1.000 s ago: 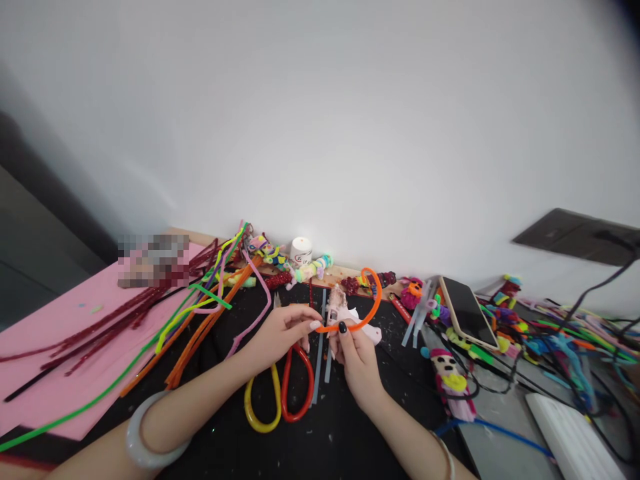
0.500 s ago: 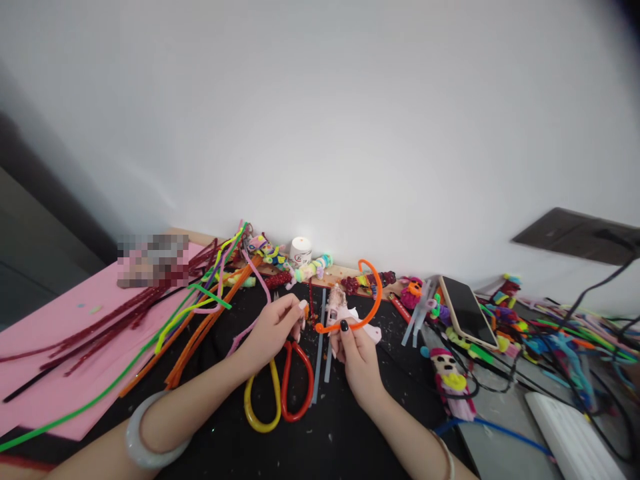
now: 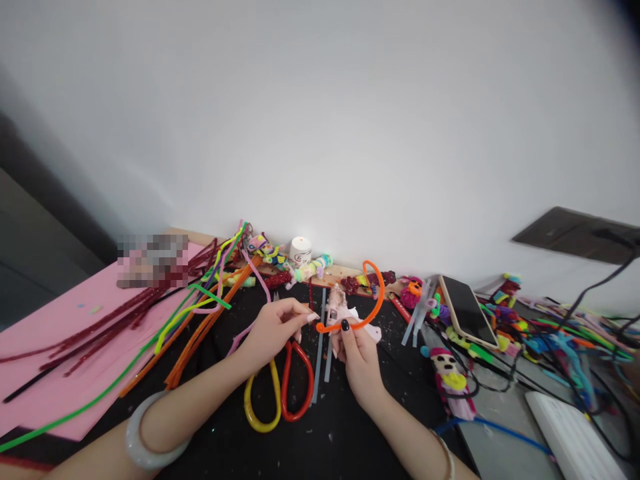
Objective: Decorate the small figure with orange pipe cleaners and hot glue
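Observation:
An orange pipe cleaner (image 3: 382, 293), bent into a wide hook with a small curl at its left end, is pinched between the thumb and fingers of my right hand (image 3: 356, 353). My left hand (image 3: 279, 331) has its thumb and fingers drawn together right beside that curl; whether it touches the curl or holds anything I cannot tell. Behind my right hand lies a pale pink hot glue gun (image 3: 371, 332), partly covered. Scissors with one yellow and one red handle (image 3: 306, 381) lie below my left hand, their blades mostly hidden. Translucent glue sticks (image 3: 319, 367) lie between my hands.
Pipe cleaners in many colours (image 3: 200, 313) spread over a pink sheet (image 3: 60, 347) on the left. Fuzzy figures, a white round container (image 3: 301, 250) and a phone (image 3: 467, 310) line the wall side. Cables, a doll figure (image 3: 453, 383) and a white power strip (image 3: 573, 437) are at right.
My left hand's fingertips have moved right, to the curled end of the orange pipe cleaner. The hook has shifted very slightly to the right in my right hand.

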The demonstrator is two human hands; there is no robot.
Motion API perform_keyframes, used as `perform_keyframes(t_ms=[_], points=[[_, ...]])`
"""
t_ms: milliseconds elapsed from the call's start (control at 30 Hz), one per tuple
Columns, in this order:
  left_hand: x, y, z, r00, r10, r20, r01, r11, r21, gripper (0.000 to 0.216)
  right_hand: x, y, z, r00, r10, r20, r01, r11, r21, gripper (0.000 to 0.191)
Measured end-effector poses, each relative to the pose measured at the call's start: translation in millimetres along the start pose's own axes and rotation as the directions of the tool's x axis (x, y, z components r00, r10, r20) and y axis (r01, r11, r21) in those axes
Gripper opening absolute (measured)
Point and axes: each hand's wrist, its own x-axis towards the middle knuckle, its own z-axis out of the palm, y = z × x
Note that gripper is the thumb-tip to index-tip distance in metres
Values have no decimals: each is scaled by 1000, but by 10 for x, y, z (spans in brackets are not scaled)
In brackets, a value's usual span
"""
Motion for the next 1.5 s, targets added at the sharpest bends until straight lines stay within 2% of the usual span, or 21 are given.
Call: perform_keyframes(t_ms=[100,200,300,500,767,967,1067,1133,1200,1333,1400,1500], points=[[-25,15,-16,995,82,52,-87,991,103,30,1,-4,0,1000,-5,1,5,1000,0,40],[-53,52,-24,964,197,176,-237,940,247,29,-2,-13,-2,1000,-4,16,5,1000,-9,40],[-70,80,-18,940,222,259,-296,908,296,26,-7,-21,-1,999,2,39,-1,1000,-9,41],[-75,65,2,926,218,307,-324,877,355,24,-7,-32,4,999,-2,54,3,1000,-4,41],[-65,-28,-2,900,303,315,-425,775,468,18,-10,-10,2,998,9,64,-9,1000,9,40],[-67,-38,-33,846,355,397,-525,685,506,23,-8,17,4,999,24,36,-24,1000,7,38],[-81,-5,-37,833,378,404,-542,704,459,24,-3,61,-9,1000,23,8,-23,1000,13,32],[-92,22,-35,854,374,362,-508,753,419,24,-4,80,-23,1000,17,-11,-17,1000,-3,28],[-101,44,-29,894,332,301,-431,823,370,25,-4,72,-33,1000,5,-25,-5,1000,-13,26],[-85,35,-3,970,160,183,-184,975,122,31,5,-3,-40,997,-74,-14,73,996,-54,26],[-61,6,15,976,68,206,-59,997,-53,30,11,-30,-41,995,-104,7,104,991,-89,26],[-26,-38,39,946,-46,321,130,960,-247,30,16,-30,-43,993,-119,7,119,984,-134,24]])
